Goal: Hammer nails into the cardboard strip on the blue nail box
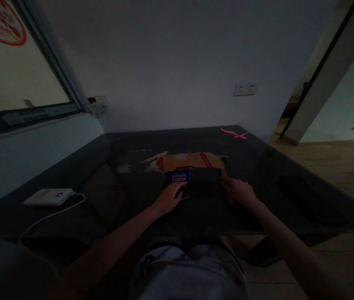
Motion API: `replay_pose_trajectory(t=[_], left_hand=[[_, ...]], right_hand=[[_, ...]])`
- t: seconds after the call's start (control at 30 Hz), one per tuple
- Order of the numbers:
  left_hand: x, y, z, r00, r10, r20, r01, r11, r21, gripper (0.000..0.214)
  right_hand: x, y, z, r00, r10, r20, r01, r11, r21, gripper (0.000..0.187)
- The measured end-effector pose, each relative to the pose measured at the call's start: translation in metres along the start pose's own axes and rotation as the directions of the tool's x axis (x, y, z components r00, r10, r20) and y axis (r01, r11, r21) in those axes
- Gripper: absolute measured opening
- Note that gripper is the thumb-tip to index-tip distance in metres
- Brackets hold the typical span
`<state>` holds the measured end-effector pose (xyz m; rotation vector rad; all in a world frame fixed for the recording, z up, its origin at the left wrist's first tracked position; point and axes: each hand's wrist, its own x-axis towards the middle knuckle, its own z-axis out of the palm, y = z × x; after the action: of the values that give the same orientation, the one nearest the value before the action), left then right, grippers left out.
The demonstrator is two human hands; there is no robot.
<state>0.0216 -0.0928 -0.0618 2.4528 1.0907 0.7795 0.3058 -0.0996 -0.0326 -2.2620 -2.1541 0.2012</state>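
My left hand (169, 198) lies over the near edge of a small blue packet (179, 176) with a pale label, fingers stretched out and touching it. Thin shiny metal pieces (185, 197) lie beside its thumb; they are too small to name. My right hand (238, 191) is closed around the handle of a wooden-handled tool (222, 171). The tool's far end reaches a flattened, torn piece of brown-and-red cardboard (192, 161), where a bit of grey metal shows. That cardboard lies just beyond the blue packet. Dim light hides the tool's exact kind.
The dark glossy table (151, 143) stands against a wall. At left is a white power bank (49, 197) with a cable (54, 213) hanging over the front edge. A pink ribbon (235, 133) lies far right, and a dark flat object (311, 200) near right.
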Motion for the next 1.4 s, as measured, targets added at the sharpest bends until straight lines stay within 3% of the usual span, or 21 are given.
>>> replay_pose_trajectory(t=[0.4, 0.83, 1.4], left_hand=[[-0.016, -0.028, -0.021, 0.995, -0.068, -0.075, 0.075, 0.994, 0.082, 0.028], [0.013, -0.005, -0.015, 0.996, -0.022, 0.084, -0.016, 0.904, 0.428, 0.022], [0.019, -0.016, -0.010, 0.998, -0.007, 0.069, -0.021, 0.921, 0.389, 0.022]], right_hand=[[0.001, 0.003, 0.004, 0.999, -0.032, -0.039, 0.032, 0.999, 0.009, 0.046], [0.000, 0.001, 0.002, 1.000, -0.008, -0.009, 0.008, 1.000, 0.007, 0.046], [-0.001, 0.000, 0.001, 1.000, 0.002, -0.007, -0.002, 1.000, 0.015, 0.045]])
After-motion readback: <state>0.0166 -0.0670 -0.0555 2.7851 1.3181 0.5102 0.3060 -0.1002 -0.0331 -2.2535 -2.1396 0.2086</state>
